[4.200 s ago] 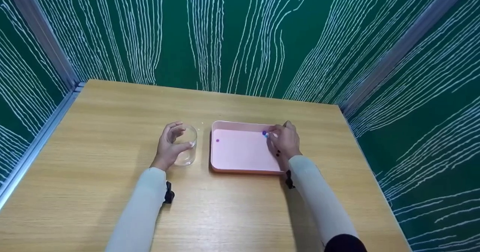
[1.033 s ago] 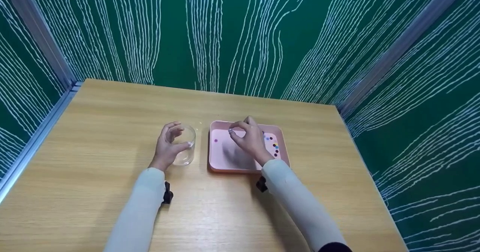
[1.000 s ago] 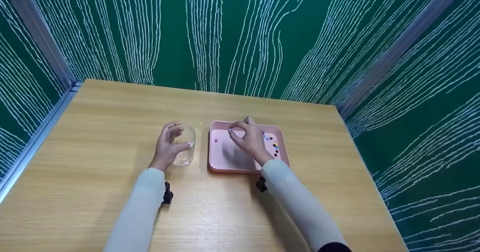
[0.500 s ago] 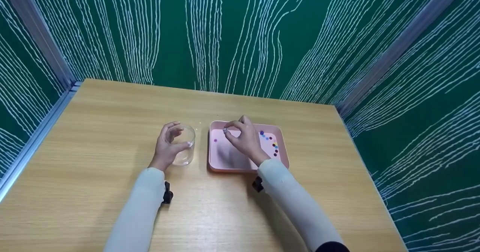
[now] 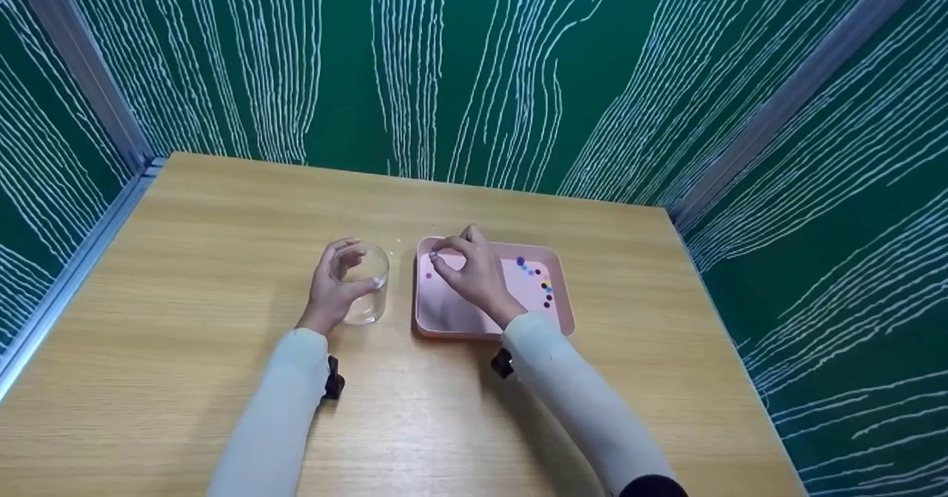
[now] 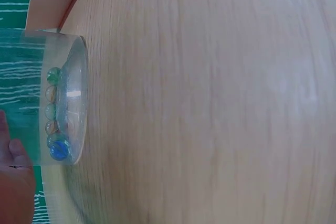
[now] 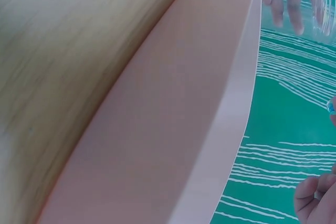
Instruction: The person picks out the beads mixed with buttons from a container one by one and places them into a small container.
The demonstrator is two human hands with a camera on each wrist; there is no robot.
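Note:
My left hand curls round an upright clear drinking glass, which stands on the table left of the tray. In the left wrist view, several glass marbles lie on its bottom, among them a blue marble and a green marble. My right hand hangs over the left half of a pink tray, pinching a small marble between thumb and index finger. This marble shows bluish at the edge of the right wrist view. Several dark, blue and yellow marbles lie along the tray's right side.
A lone purple marble lies near the tray's left wall. Small clear specks show on the wooden table behind the glass. Green panels with white lines enclose the table's back and sides.
My right hand has moved left from the tray's right side with the marble in its fingers, uncovering the marbles there. The left hand and glass have stayed in place.

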